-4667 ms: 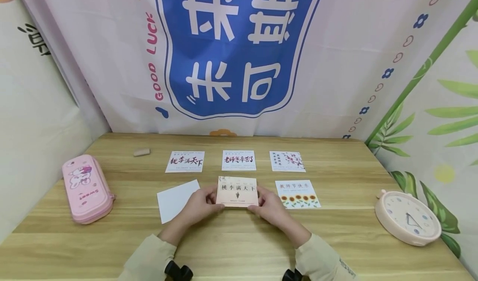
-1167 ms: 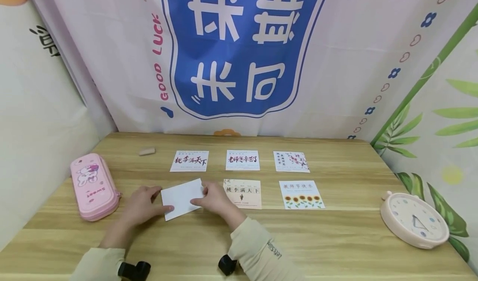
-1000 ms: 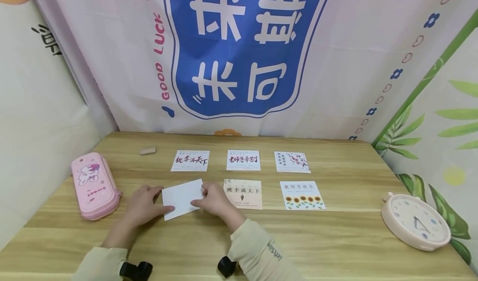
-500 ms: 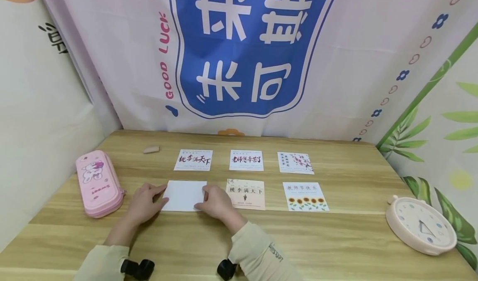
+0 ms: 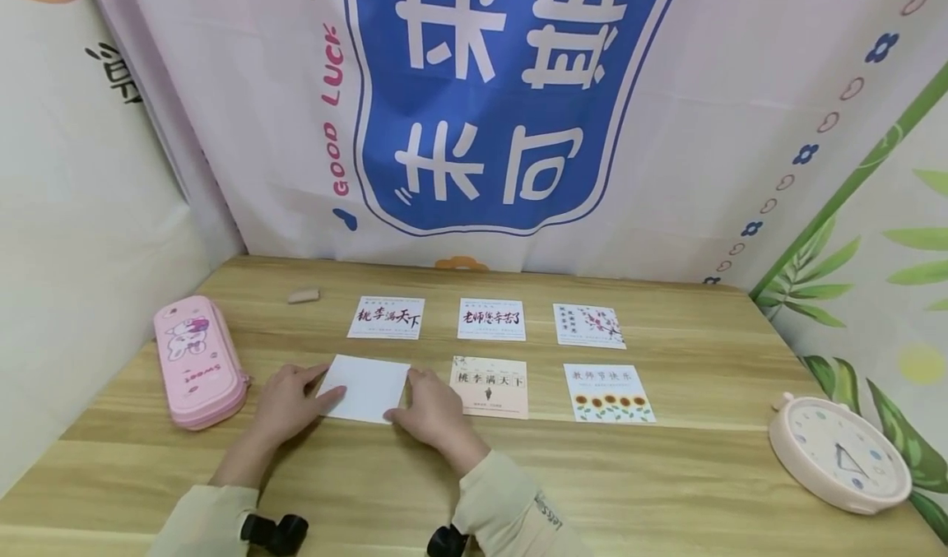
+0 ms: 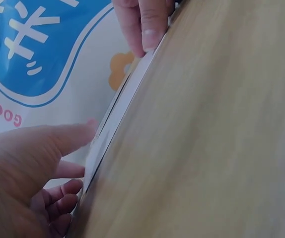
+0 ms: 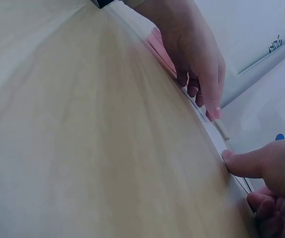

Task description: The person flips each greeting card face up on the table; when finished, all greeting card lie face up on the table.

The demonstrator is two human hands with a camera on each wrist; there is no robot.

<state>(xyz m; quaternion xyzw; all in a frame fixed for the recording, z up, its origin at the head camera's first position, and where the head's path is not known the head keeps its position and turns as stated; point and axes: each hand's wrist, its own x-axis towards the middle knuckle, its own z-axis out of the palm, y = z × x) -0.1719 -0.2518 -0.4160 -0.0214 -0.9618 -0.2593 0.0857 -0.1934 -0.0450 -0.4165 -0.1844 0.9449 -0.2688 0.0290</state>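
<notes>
A blank white card [image 5: 368,386] lies near the table's left-centre, turned slightly off square. My left hand [image 5: 289,402] grips its left edge, thumb on the white face. At the right edge my right hand [image 5: 439,413] pinches it, thumb at the near corner. Seen edge-on in the left wrist view, the white card [image 6: 113,121] sits low against the wood between both hands. Just right of my right hand lies a beige card with Chinese characters [image 5: 490,388]. Beyond it is a sunflower card [image 5: 610,392]. The white card's underside is hidden.
Behind stand a card with dark red writing [image 5: 387,318], another lettered card [image 5: 491,320] and a blossom card [image 5: 589,326]. A pink pencil case [image 5: 198,359] is at left, an eraser-like beige piece [image 5: 304,295] at back left, a round clock [image 5: 840,454] at right.
Both hands left the beige card on the table and moved left to the white card. They turned the white card from its earlier slant to square, then slightly past it.
</notes>
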